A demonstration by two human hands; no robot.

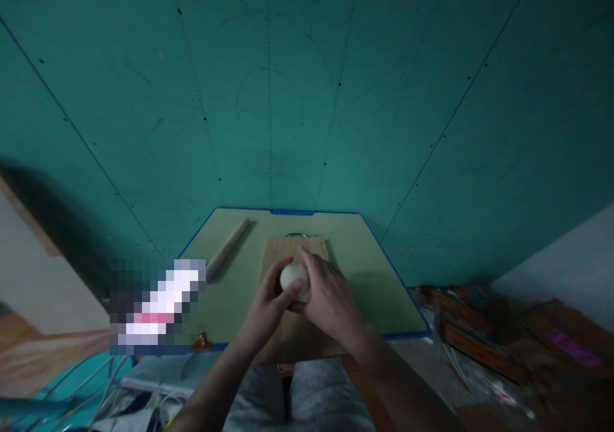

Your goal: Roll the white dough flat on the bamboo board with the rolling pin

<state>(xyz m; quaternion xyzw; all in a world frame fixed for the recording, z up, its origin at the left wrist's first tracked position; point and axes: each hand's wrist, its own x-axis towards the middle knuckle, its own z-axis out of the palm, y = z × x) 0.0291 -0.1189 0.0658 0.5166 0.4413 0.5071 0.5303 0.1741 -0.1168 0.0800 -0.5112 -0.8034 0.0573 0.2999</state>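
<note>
A smooth, off-white ball of dough (293, 278) sits between my two hands above a wooden cutting board (283, 248). My left hand (269, 299) curls round its left side, with the thumb laid across the front. From the right, my right hand (330, 289) cups the ball, fingers closed along that side. The palms hide its lower part, and I cannot tell whether it touches the board. To the left, a wooden rolling pin (228, 249) lies at a slant on the pale green tabletop (374, 301).
The blue-edged table stands against a green wall (297, 112). A pixelated patch covers the table's left side. A small brownish item (201, 340) lies at the front left edge. Cables hang at lower left; cardboard boxes (542, 349) and plastic wrap lie on the right.
</note>
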